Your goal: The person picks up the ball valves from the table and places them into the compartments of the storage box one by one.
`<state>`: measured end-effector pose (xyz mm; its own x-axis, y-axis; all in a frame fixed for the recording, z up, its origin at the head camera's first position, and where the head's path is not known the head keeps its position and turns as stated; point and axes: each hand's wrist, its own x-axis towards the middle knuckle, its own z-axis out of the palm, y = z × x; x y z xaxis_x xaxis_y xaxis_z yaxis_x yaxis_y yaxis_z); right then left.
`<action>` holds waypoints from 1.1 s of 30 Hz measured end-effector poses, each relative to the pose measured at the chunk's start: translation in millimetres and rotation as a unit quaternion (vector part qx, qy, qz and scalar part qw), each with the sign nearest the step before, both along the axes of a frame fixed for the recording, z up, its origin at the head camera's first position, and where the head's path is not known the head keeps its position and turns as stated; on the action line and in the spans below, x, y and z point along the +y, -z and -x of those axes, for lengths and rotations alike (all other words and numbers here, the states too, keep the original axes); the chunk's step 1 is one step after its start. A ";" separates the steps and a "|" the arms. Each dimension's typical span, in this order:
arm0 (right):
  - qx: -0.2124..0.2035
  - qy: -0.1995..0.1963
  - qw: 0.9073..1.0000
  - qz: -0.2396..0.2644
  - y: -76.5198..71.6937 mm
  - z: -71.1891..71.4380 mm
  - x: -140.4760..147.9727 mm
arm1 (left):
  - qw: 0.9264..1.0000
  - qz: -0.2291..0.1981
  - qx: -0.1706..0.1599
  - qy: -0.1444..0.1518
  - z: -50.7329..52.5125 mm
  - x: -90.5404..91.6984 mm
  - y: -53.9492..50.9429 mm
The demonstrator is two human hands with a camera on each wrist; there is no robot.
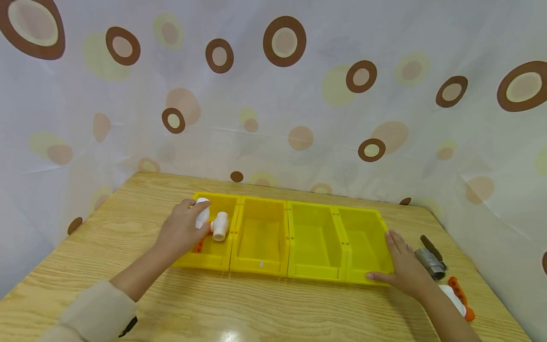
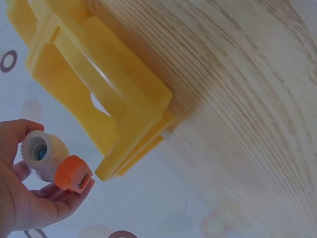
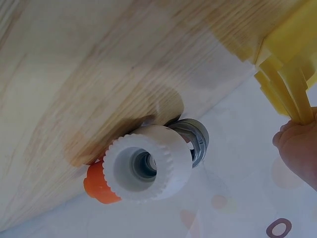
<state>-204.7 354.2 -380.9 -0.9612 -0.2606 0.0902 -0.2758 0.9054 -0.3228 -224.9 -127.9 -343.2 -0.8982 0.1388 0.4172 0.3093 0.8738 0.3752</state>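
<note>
My left hand point(image 1: 181, 228) grips a white plastic ball valve point(image 2: 45, 154) with an orange handle point(image 2: 73, 173), over the leftmost yellow bin point(image 1: 209, 261). In the left wrist view, the valve's ridged round end faces the camera. Beside that hand in the head view, a cream-white pipe valve point(image 1: 220, 226) shows inside the bin area, an orange piece point(image 1: 198, 246) near it; the fingers partly hide both. My right hand point(image 1: 403, 266) rests on the right end of the bin row, fingers along the side wall and thumb on the front lip of the rightmost bin point(image 1: 363, 242).
Two middle yellow bins point(image 1: 260, 269) join the end bins in one row. Right of the row lie a grey metal valve point(image 1: 430, 262) with a dark handle and a white valve point(image 3: 163, 161) with an orange handle point(image 1: 458, 292). A patterned cloth point(image 1: 265, 95) hangs behind the wooden table point(image 1: 239, 304).
</note>
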 end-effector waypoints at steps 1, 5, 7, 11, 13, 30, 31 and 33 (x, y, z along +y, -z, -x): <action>0.000 -0.001 1.000 0.000 0.2 0.1 0.0 | 1.000 -0.001 -0.002 0.001 0.3 1.4 -0.1; -0.001 -0.001 1.000 -0.001 0.2 1.2 0.0 | 1.000 -0.008 -0.008 0.006 2.2 6.4 -0.1; 0.001 0.000 1.000 -0.003 0.2 1.4 0.0 | 1.000 -0.011 -0.009 0.007 2.9 8.9 0.0; 0.005 0.002 1.000 -0.008 -0.1 0.5 -0.9 | 1.000 -0.012 -0.006 0.012 4.3 14.3 0.6; 0.005 0.002 1.000 -0.009 -0.3 0.2 -1.1 | 1.000 -0.015 -0.006 0.013 4.9 17.4 0.7; 0.003 0.004 1.000 0.009 0.1 0.7 -0.3 | 0.999 -0.030 -0.022 0.020 7.1 45.2 -1.8; 0.004 0.003 1.000 0.009 0.3 0.5 -0.2 | 0.999 -0.031 -0.023 0.020 7.3 46.3 -1.8; 0.005 0.004 1.000 0.006 0.6 0.1 -0.1 | 0.999 -0.034 -0.028 0.018 7.3 48.5 -1.8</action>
